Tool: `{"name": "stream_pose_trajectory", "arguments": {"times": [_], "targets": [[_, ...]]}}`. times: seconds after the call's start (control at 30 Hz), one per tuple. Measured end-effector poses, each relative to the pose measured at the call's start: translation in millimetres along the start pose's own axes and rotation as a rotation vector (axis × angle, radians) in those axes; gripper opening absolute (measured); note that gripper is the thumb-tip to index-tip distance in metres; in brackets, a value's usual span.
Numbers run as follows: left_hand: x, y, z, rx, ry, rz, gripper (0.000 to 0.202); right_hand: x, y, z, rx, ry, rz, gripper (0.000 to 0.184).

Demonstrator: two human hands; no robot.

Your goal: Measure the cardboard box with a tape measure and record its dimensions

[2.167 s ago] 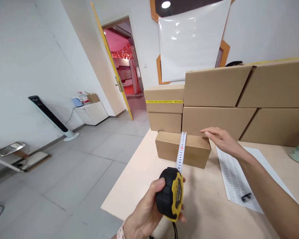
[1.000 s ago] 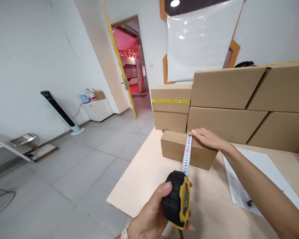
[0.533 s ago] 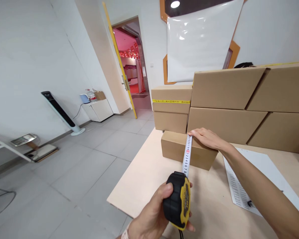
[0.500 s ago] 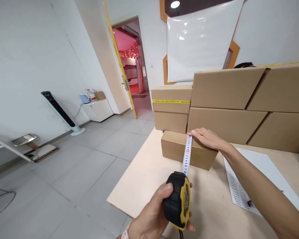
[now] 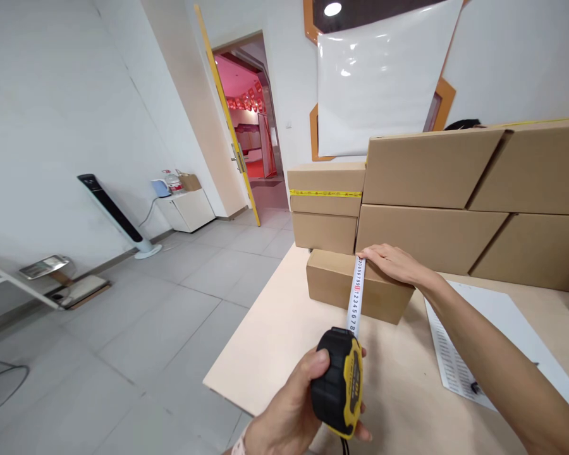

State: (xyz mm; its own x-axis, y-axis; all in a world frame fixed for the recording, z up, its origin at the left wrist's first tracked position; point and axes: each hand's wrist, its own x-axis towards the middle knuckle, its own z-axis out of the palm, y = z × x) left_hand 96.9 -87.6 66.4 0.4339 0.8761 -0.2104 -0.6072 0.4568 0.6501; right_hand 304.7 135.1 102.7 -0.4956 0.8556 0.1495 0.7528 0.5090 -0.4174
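My left hand (image 5: 289, 401) is wrapped round a black and yellow tape measure (image 5: 329, 382), its thumb on top of the case. From the case the white blade (image 5: 355, 302) runs out across the top of a small brown cardboard box (image 5: 329, 287) that lies on the table. At the box's far top edge, my right hand (image 5: 391, 261) pinches the end of the blade, with the palm lying over the box. The tape's hook is hidden by the fingers.
Stacked cardboard boxes (image 5: 431, 167) rise behind the small box, some with yellow tape. Printed sheets (image 5: 493, 316) and a pen lie under my right forearm. The pale wooden table (image 5: 260, 344) ends at the left, above a grey tiled floor (image 5: 171, 316). A yellow-edged door (image 5: 227, 114) stands open beyond.
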Motion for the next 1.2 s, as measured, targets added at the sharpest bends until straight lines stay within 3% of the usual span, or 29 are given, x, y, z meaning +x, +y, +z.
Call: {"name": "stream_pose_trajectory", "arguments": {"times": [0.7,0.83,0.97,1.1,1.2], "targets": [[0.8,-1.3,-2.2,0.037,0.004,0.0,0.06,-0.1,1.9,1.4,0.015,0.006,0.004,0.051],[2.1,3.8,-3.9,0.14,-0.027,0.02,0.058,0.8,-4.4,1.8,0.013,0.075,-0.03,0.044],[-1.7,20.7,-11.8,0.463,-0.086,0.074,0.078,-18.5,-11.6,-16.3,0.25,0.29,0.017,0.03],[-9.0,40.7,-33.7,1.115,-0.168,0.116,0.106,-77.8,-10.3,-40.5,0.459,0.418,0.13,0.031],[-7.7,47.6,-49.5,1.471,-0.22,0.121,0.119,-128.9,-13.5,-26.1,0.425,0.442,0.203,0.024]]}}
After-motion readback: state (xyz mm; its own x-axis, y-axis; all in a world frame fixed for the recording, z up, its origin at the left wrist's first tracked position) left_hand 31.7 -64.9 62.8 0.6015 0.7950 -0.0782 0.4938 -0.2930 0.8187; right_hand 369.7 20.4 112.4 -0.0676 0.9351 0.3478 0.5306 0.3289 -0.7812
